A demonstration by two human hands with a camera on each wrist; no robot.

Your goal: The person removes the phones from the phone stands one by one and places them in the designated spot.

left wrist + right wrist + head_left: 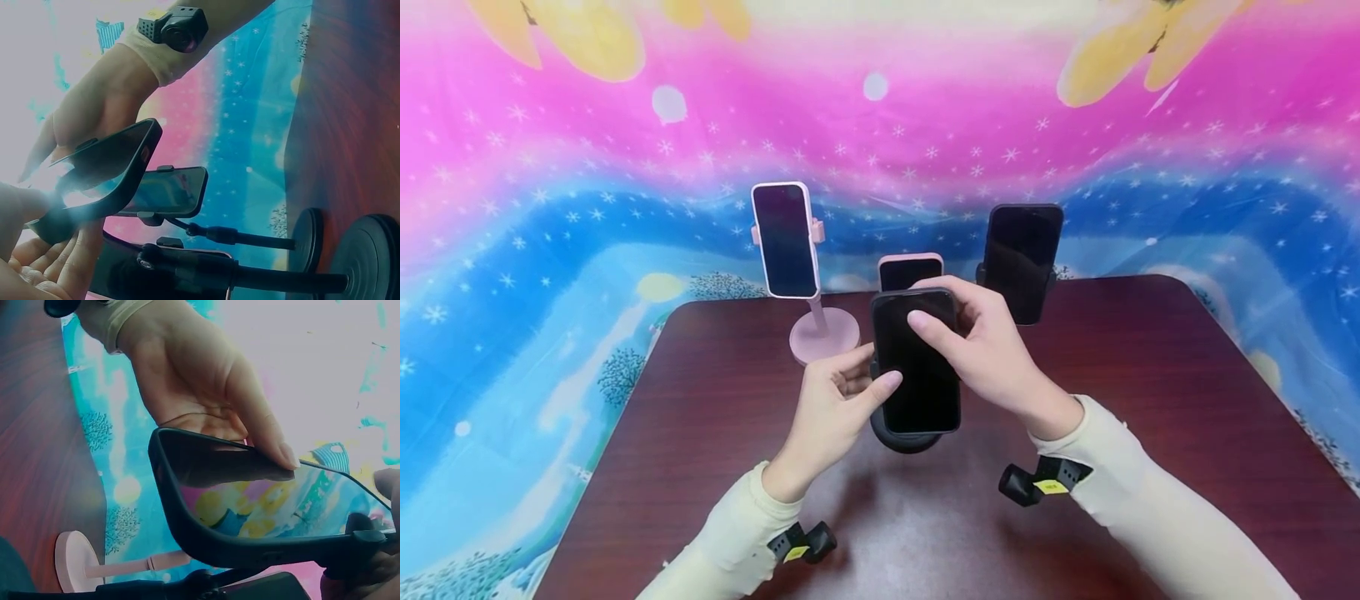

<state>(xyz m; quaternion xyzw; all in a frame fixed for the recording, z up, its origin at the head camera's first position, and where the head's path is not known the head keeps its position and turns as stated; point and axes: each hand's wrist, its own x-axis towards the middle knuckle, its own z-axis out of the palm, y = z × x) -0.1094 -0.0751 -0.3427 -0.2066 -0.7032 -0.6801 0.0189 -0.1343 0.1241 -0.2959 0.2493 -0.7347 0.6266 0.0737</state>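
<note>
A black smartphone stands upright, screen toward me, at the middle of the table on a black phone stand. Its round base shows just below the phone. My left hand holds the phone's left side near the clamp, thumb on the screen and fingers behind. With the thumb across the upper screen and the fingers round the back of the top edge, my right hand grips the phone's upper right. In the right wrist view the left thumb presses the screen's edge.
At the left a white-framed phone sits in a pink stand. Straight behind my hands is a pink-edged phone, partly hidden. Another black phone stands at the right. A patterned cloth hangs behind the dark wooden table.
</note>
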